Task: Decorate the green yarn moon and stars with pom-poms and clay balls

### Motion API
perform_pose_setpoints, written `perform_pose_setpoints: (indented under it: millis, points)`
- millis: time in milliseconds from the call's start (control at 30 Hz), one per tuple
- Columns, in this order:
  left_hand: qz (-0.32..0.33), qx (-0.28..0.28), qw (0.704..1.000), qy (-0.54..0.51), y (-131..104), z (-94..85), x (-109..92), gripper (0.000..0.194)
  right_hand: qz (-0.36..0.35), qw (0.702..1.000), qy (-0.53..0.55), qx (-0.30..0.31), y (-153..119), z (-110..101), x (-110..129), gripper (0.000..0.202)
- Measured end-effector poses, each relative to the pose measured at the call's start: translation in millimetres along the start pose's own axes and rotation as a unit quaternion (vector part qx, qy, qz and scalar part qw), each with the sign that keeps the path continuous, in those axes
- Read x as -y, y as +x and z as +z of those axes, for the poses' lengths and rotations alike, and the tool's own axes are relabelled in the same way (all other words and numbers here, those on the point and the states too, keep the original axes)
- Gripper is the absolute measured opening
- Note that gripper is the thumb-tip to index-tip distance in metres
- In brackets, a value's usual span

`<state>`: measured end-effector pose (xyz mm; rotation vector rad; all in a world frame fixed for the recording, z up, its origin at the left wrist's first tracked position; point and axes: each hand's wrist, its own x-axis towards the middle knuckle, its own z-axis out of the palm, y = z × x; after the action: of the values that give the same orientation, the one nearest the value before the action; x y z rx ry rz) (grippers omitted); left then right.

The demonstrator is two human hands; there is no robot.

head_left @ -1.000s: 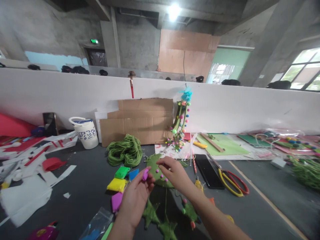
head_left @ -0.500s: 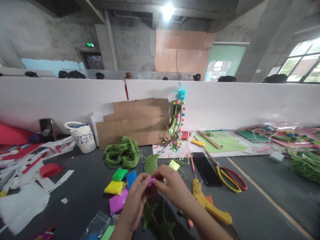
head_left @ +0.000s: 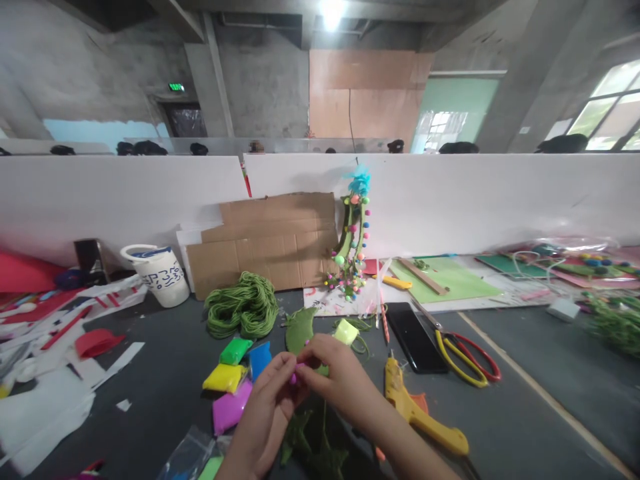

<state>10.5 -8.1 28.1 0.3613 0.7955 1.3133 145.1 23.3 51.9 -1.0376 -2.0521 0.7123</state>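
Both hands meet low in the middle of the head view. My left hand (head_left: 273, 400) is closed, its thumb and forefinger pinching a small bit of purple clay (head_left: 294, 375). My right hand (head_left: 333, 370) holds the same bit from the other side with its fingertips. Beyond the hands lies a green felt piece (head_left: 300, 328), with a pale yellow block (head_left: 346, 331) to its right. Dark green felt shapes (head_left: 315, 443) lie below the hands, partly hidden. Left of my left hand are purple (head_left: 231, 408), yellow (head_left: 224, 378), green (head_left: 235, 351) and blue (head_left: 259, 360) clay packets.
Right of my right hand are a yellow glue gun (head_left: 425, 417), a black phone (head_left: 417, 338) and scissors (head_left: 463, 357). Green yarn (head_left: 241, 305), cardboard (head_left: 265, 257) and a white cup (head_left: 163, 277) stand behind. A decorated hanging (head_left: 353, 240) is against the partition.
The purple clay shows more between the fingertips, hanging slightly lower. My hands have shifted a little, still together. The whole view has moved slightly.
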Motion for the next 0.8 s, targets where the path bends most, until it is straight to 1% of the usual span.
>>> perform_pose_setpoints:
  millis: [100, 167, 267, 333, 433, 500, 567, 600, 667, 700, 733, 767, 800]
  points:
    - [-0.002, -0.008, 1.0, 0.004, 2, -0.9, 4, 0.013, 0.003, 1.0, -0.005, -0.005, 0, 3, 0, 0.01]
    - [0.011, -0.009, 1.0, 0.02, 2, 1.3, 6, 0.013, 0.002, 1.0, -0.01, -0.007, -1, 5, 0, 0.011]
    - [0.058, -0.018, 0.994, 0.09, -3, 7.7, 5, 0.013, 0.006, 0.999, -0.026, -0.018, 0, 7, -5, 0.011]
    - [0.096, -0.021, 0.986, 0.131, -6, 11.3, 3, 0.014, 0.02, 0.998, -0.042, -0.034, 2, 5, -14, 0.012]
    - [0.128, -0.023, 0.982, 0.139, -6, 11.0, 0, 0.016, 0.054, 0.995, -0.056, -0.056, 4, -6, -30, 0.013]
    - [0.118, -0.045, 0.985, 0.121, -2, 7.7, -2, 0.016, 0.066, 0.995, -0.051, -0.057, 4, -13, -35, 0.012]
    - [0.084, -0.072, 0.991, 0.077, 4, 4.9, -3, 0.016, 0.059, 0.997, -0.036, -0.045, 2, -12, -31, 0.011]
    - [0.061, -0.08, 0.994, 0.046, 6, 4.2, -3, 0.016, 0.047, 0.998, -0.029, -0.035, 0, -7, -25, 0.011]
    - [0.017, -0.085, 0.996, -0.014, 8, 4.7, -4, 0.02, 0.006, 1.0, -0.022, -0.015, -6, 10, -11, 0.012]
    - [-0.003, -0.085, 0.996, -0.035, 8, 5.4, -4, 0.022, -0.036, 0.999, -0.029, -0.007, -9, 22, -5, 0.013]
    - [-0.021, -0.084, 0.995, -0.05, 7, 6.2, -5, 0.024, -0.075, 0.996, -0.044, -0.016, -13, 34, 1, 0.014]
    - [-0.036, -0.082, 0.994, -0.06, 6, 6.6, -5, 0.027, -0.107, 0.991, -0.064, -0.047, -16, 46, 6, 0.012]
    - [-0.046, -0.08, 0.993, -0.069, 6, 6.5, -6, 0.029, -0.125, 0.986, -0.089, -0.063, -19, 57, 8, 0.011]
